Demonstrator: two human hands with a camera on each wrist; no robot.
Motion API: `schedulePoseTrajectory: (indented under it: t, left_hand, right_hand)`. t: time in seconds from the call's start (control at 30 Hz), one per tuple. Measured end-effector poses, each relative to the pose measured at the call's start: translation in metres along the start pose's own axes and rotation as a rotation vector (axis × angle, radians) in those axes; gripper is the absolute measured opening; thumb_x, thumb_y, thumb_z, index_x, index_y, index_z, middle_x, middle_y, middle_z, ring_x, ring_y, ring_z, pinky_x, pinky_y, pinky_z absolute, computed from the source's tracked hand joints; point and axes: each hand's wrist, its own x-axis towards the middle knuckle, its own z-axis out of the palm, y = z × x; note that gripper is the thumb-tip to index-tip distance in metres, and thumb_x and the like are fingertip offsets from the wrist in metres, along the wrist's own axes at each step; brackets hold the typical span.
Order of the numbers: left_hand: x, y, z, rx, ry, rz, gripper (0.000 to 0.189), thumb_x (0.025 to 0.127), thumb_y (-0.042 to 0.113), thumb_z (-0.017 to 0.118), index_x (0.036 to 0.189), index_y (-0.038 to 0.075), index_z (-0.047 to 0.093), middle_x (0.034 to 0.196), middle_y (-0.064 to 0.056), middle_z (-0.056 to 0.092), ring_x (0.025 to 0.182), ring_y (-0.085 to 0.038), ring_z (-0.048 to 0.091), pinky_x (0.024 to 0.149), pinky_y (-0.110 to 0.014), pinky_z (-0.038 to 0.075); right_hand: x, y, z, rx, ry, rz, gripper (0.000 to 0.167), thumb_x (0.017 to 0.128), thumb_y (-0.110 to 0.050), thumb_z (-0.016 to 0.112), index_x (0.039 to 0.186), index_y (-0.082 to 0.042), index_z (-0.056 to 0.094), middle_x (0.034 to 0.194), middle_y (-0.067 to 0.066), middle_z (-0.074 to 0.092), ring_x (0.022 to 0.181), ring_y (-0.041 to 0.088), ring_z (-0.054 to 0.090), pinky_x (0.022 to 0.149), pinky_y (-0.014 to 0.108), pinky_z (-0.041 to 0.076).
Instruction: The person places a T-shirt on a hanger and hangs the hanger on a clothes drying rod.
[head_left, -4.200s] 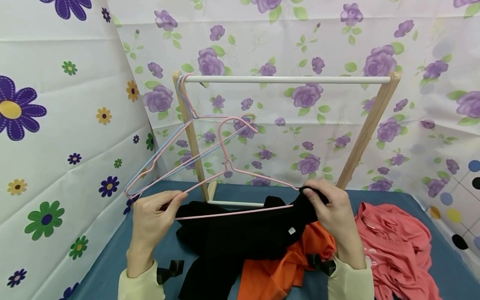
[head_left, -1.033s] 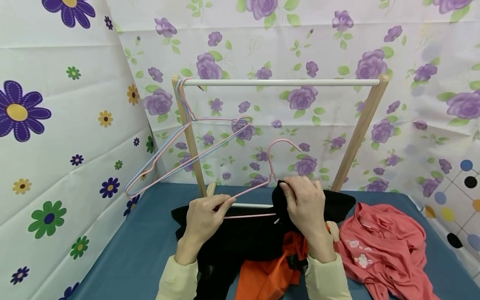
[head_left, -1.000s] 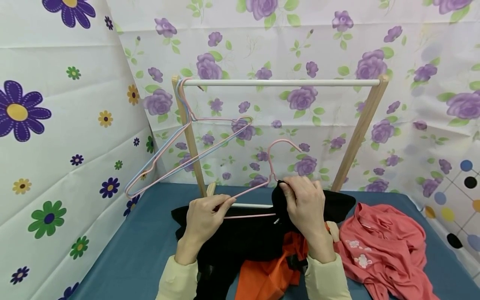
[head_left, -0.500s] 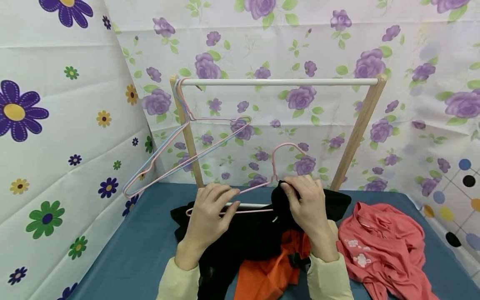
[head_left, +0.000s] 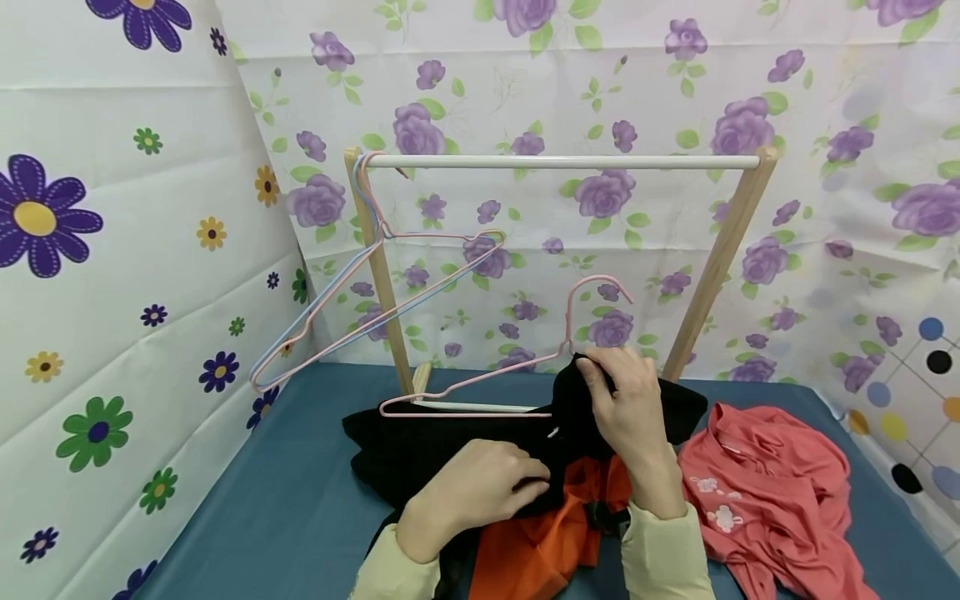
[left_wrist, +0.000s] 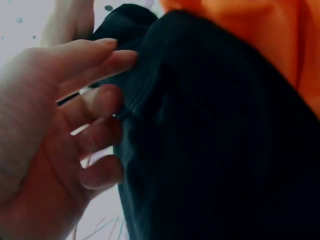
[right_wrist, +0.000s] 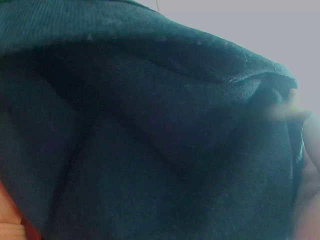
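My right hand (head_left: 628, 404) pinches the neckline of a black garment (head_left: 442, 437) around the right arm of a pink hanger (head_left: 487, 376). That end of the hanger is hidden in the cloth, while its left arm lies bare above the garment and its hook points up. Lower down, my left hand (head_left: 483, 490) hovers in front of the garment with loosely bent fingers. In the left wrist view, the fingertips of the left hand (left_wrist: 95, 115) are close beside the black cloth (left_wrist: 210, 130); whether they touch it I cannot tell. Dark fabric (right_wrist: 150, 125) fills the right wrist view.
A rack with a white rail (head_left: 562, 162) and wooden legs (head_left: 720, 267) stands behind. One pink and one blue hanger (head_left: 318, 292) hang at its left end. Orange cloth (head_left: 525, 558) lies under the black garment, and a coral garment (head_left: 772, 492) lies at right.
My left hand has let go of the hanger's left arm and moved down in front of the black garment. The hanger has shifted slightly right; my right hand keeps its pinch.
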Motion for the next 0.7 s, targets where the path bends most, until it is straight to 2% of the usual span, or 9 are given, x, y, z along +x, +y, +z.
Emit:
schedulePoseTrajectory:
  t: [0.17,0.33,0.4,0.5,0.7]
  left_hand:
    - [0.002,0.008,0.010,0.000,-0.144,-0.075,0.010,0.095,0.034,0.065,0.096,0.027,0.073,0.075,0.018,0.062,0.062,0.006,0.051,0.058,-0.016,0.041]
    - [0.004,0.019,0.020,-0.041,-0.319,-0.199,0.011,0.094,0.032,0.066,0.099,0.024,0.069,0.059,0.012,0.048,0.054,-0.001,0.045,0.053,-0.021,0.037]
    - [0.004,0.021,0.022,-0.054,-0.355,-0.222,0.009,0.094,0.030,0.066,0.099,0.023,0.068,0.057,0.010,0.045,0.053,-0.003,0.043,0.052,-0.022,0.036]
    - [0.003,0.024,0.022,-0.056,-0.363,-0.237,0.007,0.093,0.030,0.068,0.091,0.024,0.066,0.056,0.009,0.043,0.053,-0.003,0.043,0.051,-0.022,0.034]
    - [-0.003,0.016,0.007,-0.053,-0.298,-0.274,0.024,0.087,0.040,0.073,0.077,0.025,0.057,0.055,0.010,0.040,0.051,-0.003,0.041,0.048,-0.022,0.030]
  right_hand:
    - [0.000,0.000,-0.001,0.013,0.006,-0.005,0.017,0.083,-0.001,0.074,0.098,-0.009,0.073,0.091,0.006,0.070,0.079,0.026,0.059,0.068,0.035,0.028]
    - [0.000,0.001,-0.001,0.015,-0.005,-0.003,0.016,0.084,-0.002,0.074,0.098,-0.008,0.073,0.089,0.006,0.069,0.078,0.026,0.057,0.068,0.035,0.028]
    - [0.000,0.002,-0.002,0.010,-0.012,-0.008,0.015,0.084,-0.003,0.074,0.099,-0.007,0.073,0.089,0.007,0.069,0.077,0.025,0.056,0.068,0.035,0.029]
    - [-0.001,0.003,-0.003,0.006,-0.021,-0.006,0.015,0.085,-0.004,0.074,0.099,-0.007,0.073,0.089,0.007,0.070,0.078,0.025,0.057,0.068,0.036,0.031]
    - [0.000,0.005,-0.007,0.012,-0.030,0.000,0.016,0.084,-0.002,0.074,0.099,-0.007,0.074,0.090,0.005,0.071,0.080,0.024,0.060,0.070,0.038,0.038]
